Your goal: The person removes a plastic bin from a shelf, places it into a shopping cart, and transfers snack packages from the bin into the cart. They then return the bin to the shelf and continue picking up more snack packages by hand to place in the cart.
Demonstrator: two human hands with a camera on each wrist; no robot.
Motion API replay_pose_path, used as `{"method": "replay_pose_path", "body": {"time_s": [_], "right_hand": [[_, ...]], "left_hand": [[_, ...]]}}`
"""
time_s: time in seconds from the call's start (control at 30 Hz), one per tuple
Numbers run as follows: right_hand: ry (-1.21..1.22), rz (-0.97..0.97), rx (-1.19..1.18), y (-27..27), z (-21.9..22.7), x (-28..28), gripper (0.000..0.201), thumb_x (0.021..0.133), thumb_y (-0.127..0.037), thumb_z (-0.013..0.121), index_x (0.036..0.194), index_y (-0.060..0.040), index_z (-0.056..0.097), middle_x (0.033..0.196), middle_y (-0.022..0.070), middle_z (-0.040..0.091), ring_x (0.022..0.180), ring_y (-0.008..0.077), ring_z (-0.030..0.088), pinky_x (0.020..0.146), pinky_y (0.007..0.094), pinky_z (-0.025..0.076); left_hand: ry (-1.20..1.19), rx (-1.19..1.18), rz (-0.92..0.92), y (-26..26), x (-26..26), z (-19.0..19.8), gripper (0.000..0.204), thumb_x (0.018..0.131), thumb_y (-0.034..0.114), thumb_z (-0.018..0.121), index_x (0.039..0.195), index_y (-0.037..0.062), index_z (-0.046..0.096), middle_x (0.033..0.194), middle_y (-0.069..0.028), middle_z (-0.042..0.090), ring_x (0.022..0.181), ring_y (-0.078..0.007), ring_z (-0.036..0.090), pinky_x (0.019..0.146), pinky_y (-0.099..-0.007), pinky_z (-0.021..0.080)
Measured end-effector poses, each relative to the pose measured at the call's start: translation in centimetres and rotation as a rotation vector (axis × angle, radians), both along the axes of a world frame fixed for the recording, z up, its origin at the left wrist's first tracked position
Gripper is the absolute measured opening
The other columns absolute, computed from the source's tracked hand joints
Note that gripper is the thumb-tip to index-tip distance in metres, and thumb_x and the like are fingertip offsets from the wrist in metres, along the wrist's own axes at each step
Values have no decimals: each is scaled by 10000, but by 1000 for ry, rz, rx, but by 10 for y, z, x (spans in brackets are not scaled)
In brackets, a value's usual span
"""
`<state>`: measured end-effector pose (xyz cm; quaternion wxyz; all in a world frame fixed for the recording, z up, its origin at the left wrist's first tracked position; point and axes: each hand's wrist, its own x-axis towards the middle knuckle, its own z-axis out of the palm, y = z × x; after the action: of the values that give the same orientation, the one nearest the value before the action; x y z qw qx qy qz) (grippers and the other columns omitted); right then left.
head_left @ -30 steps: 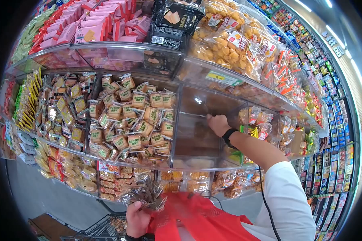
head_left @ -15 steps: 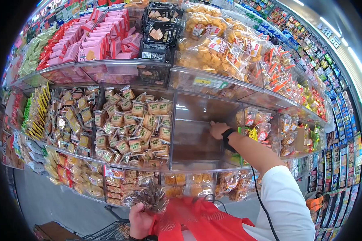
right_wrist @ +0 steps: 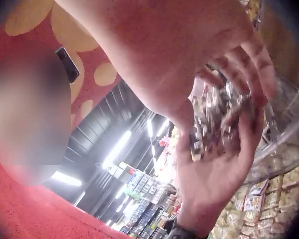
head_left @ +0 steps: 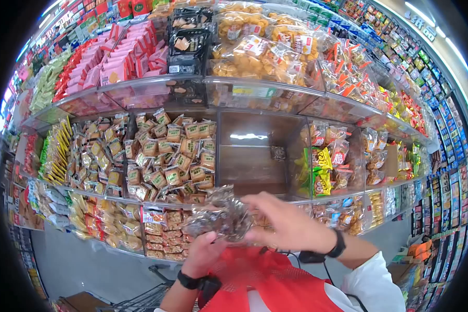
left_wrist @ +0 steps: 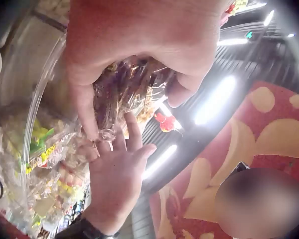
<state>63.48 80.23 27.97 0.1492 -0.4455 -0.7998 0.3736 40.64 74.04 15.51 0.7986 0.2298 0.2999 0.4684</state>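
Hands meet at chest height — left hand [head_left: 205, 255] cups the crinkly snack bundle [head_left: 221, 216] from below with curled fingers, right hand [head_left: 288, 223] grips its side.

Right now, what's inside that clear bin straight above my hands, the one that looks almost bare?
The clear bin holds one small dark packet near its back right corner; otherwise only brown shelf shows. The silvery packets in your hands cover its front lip.
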Motion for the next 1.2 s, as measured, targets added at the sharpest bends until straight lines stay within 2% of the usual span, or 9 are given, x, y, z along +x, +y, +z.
{"method": "replay_pose_path", "body": {"time_s": [0.13, 0.33, 0.43, 0.53, 0.67, 0.77, 0.83, 0.97, 1.2], "right_hand": [[-85, -214, 217, -32, -19, -13, 641, 840, -292, 768, 1338, -9, 481, 1160, 186, 525, 1038, 405, 603, 823, 446, 531], [254, -272, 147, -40, -46, 7, 569, 777, -81, 799, 1272, -37, 523, 1192, 146, 525, 1071, 346, 598, 876, 387, 521], [270, -328, 206, -46, -49, 13, 580, 782, 1, 808, 1289, -37, 530, 1199, 102, 553, 1109, 218, 605, 878, 343, 533], [452, -377, -201, -47, -68, 21, 555, 815, 5, 786, 1304, -47, 528, 1186, 67, 572, 1140, 175, 594, 923, 322, 529], [578, -393, -374, -33, -61, 43, 526, 819, 7, 753, 1294, -78, 546, 1108, 55, 611, 1064, 135, 603, 909, 320, 506], [93, -290, 153, 21, -40, 70, 322, 795, 51, 695, 1092, -39, 612, 1066, 110, 627, 925, 242, 665, 785, 368, 530], [-158, -290, 320, 68, -51, 80, 241, 791, 6, 718, 1013, -37, 635, 1029, 144, 667, 1001, 331, 678, 770, 395, 534], [-599, -205, 325, 153, -105, 74, 223, 783, -99, 694, 1005, -85, 690, 912, 156, 723, 913, 378, 705, 762, 459, 555], [-999, -8, 113, 234, -213, 55, 204, 789, -124, 684, 965, -105, 784, 1024, 161, 745, 1001, 333, 721, 779, 444, 580]], "left_hand": [[-210, -11, -29, 9, 27, 19, 565, 974, 287, 469, 1418, -60, 435, 1391, -177, 559, 1239, -336, 580, 1096, -443, 436], [-387, -85, -5, 8, 33, 26, 657, 926, 342, 470, 1445, -56, 407, 1441, -210, 512, 1305, -354, 524, 1146, -478, 381], [-392, -120, -12, 9, 29, 21, 714, 900, 379, 468, 1464, -49, 382, 1469, -219, 482, 1350, -366, 480, 1179, -518, 333], [-458, -111, 66, 11, 34, 28, 734, 868, 368, 500, 1482, -12, 373, 1502, -226, 441, 1397, -409, 422, 1203, -583, 268], [-522, -134, 164, 14, 32, 26, 764, 808, 318, 584, 1500, 72, 372, 1528, -237, 405, 1438, -483, 343, 1204, -671, 195], [-365, -88, 88, 12, 12, 16, 816, 776, 387, 674, 1524, 240, 384, 1586, -140, 371, 1457, -521, 279, 1177, -721, 173], [-366, -113, 154, 4, 4, 12, 846, 760, 375, 679, 1528, 196, 372, 1561, -151, 402, 1444, -529, 296, 1184, -717, 170], [-365, -182, 229, -5, -11, 12, 887, 735, 335, 665, 1532, 113, 345, 1531, -189, 426, 1417, -527, 346, 1199, -687, 196], [-327, -259, 343, -14, -32, 0, 896, 740, 330, 649, 1532, 52, 336, 1510, -222, 444, 1389, -523, 393, 1195, -636, 256]]}}
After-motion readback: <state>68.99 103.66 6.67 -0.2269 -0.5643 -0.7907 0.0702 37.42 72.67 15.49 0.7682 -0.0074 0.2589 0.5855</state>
